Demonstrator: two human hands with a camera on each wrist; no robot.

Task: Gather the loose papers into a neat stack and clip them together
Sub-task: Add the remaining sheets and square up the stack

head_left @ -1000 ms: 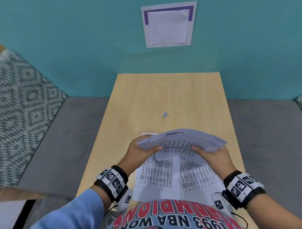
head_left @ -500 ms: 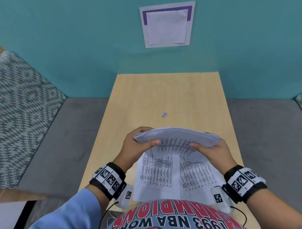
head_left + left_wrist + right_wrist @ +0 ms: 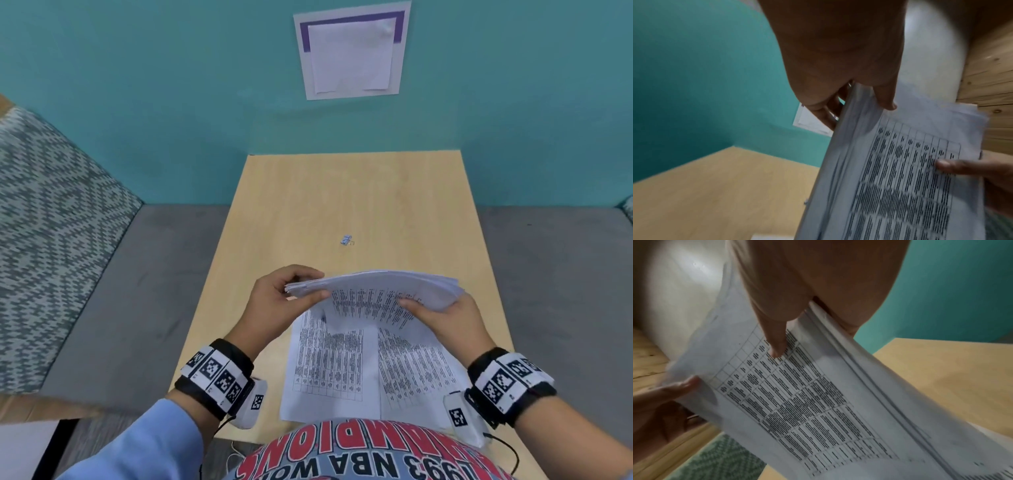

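Observation:
Both hands hold a bundle of printed papers (image 3: 373, 291) on edge above the near half of the wooden table (image 3: 342, 192). My left hand (image 3: 284, 301) grips the bundle's left end, thumb in front and fingers behind. At the right end my right hand (image 3: 442, 315) grips it the same way. The printed tables on the sheets (image 3: 900, 170) show in the left wrist view, and the sheets (image 3: 807, 394) also fill the right wrist view. Two more printed sheets (image 3: 329, 370) lie flat on the table under the bundle. A small binder clip (image 3: 346, 240) lies farther back at mid-table.
A teal wall (image 3: 171, 85) stands behind the table with a white and purple sheet (image 3: 352, 51) pinned to it. Grey seating (image 3: 137, 291) flanks the table on both sides, with a patterned cushion (image 3: 44, 240) at the left.
The bundle has been squared up: its right end no longer fans out, and the hands have drawn it slightly lower and closer together.

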